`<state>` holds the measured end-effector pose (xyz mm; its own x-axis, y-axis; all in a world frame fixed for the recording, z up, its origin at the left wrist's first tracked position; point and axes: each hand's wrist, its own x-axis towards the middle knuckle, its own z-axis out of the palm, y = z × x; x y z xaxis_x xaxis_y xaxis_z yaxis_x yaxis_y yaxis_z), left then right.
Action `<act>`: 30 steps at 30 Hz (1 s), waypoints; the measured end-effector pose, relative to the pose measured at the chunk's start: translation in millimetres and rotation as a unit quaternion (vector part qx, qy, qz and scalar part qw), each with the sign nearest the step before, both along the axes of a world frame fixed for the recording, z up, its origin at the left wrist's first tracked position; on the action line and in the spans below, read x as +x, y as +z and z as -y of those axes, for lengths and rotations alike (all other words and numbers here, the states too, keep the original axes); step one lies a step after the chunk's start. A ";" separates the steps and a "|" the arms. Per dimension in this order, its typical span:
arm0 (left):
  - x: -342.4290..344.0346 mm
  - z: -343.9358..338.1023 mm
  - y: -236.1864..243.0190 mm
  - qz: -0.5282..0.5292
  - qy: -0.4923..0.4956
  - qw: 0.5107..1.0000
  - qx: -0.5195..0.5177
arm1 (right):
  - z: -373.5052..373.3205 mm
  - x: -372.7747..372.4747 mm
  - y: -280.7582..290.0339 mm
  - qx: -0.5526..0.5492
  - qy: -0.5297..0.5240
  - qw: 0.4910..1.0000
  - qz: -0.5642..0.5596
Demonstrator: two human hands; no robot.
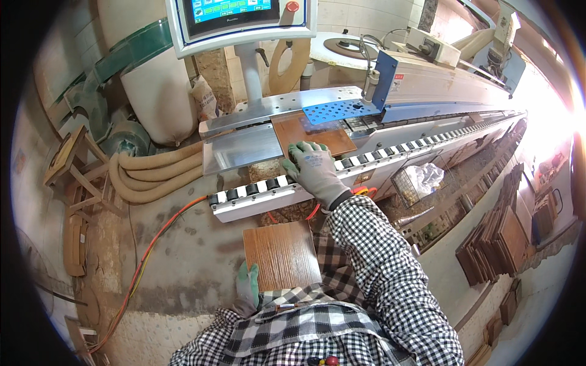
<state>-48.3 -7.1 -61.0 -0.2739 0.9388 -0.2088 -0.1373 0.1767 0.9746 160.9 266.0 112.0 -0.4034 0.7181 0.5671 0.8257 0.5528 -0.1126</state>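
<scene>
A brown wood-grain board (pixel 317 135) lies flat on the machine's metal bed, its far part by a blue perforated guard (pixel 342 111). On its near left edge rests my right hand (pixel 312 171), in a grey glove with green fingertips, palm down with the fingers laid over the surface. A second brown wood-grain board (pixel 282 256) is in front of my body. My left hand (pixel 246 291), gloved alike, grips it at the lower left edge, with part of the fingers hidden behind it.
A row of black-and-white rollers (pixel 390 150) runs along the machine's near side. Above the bed stands a control screen (pixel 235 13) with a red button. Beige hoses (pixel 160 172) and an orange cable (pixel 152 259) are at left. Stacked brown boards (pixel 494 247) lean at right.
</scene>
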 end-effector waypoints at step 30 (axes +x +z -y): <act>-2.8 1.5 8.1 0.008 -0.030 1.000 0.001 | 60.7 113.9 -3.8 -0.285 -0.167 0.926 -0.182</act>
<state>-51.1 -8.6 -52.9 -0.2139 0.9537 -0.2116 -0.1420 0.1840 0.9726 274.8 205.3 108.2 0.0387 0.9930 0.1119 0.7904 0.0381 -0.6114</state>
